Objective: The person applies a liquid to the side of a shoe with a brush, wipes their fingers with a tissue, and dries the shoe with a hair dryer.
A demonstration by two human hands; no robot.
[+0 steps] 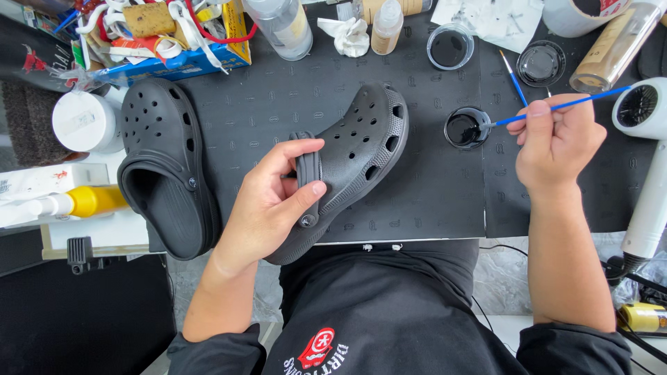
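At the desk's front edge my left hand (267, 205) clamped the black perforated foam clog (354, 156) while my right hand (556, 142) pinched a thin blue brush (556, 107), dipped in the small round black-paint pot (464, 128); an overloaded tip could drip.

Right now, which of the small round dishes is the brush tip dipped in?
The dark-filled dish nearest the held clog; the right hand dips the blue brush there. The others sit farther back.

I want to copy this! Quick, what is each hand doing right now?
Left hand: closed, holding the black perforated foam clog by its heel strap.
Right hand: closed, holding a thin blue-handled paintbrush, tip in the small round dish of black paint.
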